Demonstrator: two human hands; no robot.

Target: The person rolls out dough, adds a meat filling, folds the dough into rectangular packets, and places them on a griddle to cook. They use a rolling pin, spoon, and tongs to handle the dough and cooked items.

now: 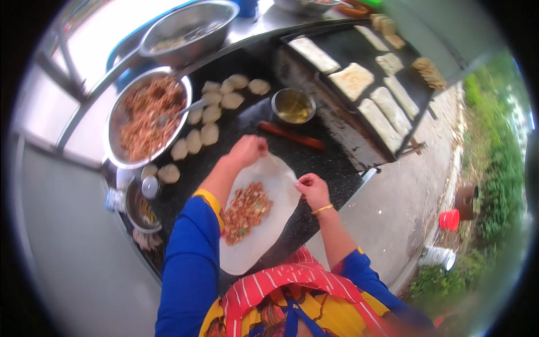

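Observation:
A thin, stretched dough sheet (284,206) lies on the black countertop before me. Chopped meat filling (248,212) is spread over its left and middle part. My left hand (249,151) pinches the sheet's far edge, its fingertips partly hidden. With thumb and fingers, my right hand (313,190) grips the right edge of the same sheet. Just beyond my hands rests a reddish-brown rolling pin (290,135). Behind it stands a metal bowl of yellow oil (293,105).
A large steel bowl of filling (188,90) with a spoon stands at left, beside several dough balls (209,134). A griddle (337,40) at upper right carries several flatbreads (351,80). Another steel basin (145,48) stands at the back. A small metal bowl (134,210) sits at left.

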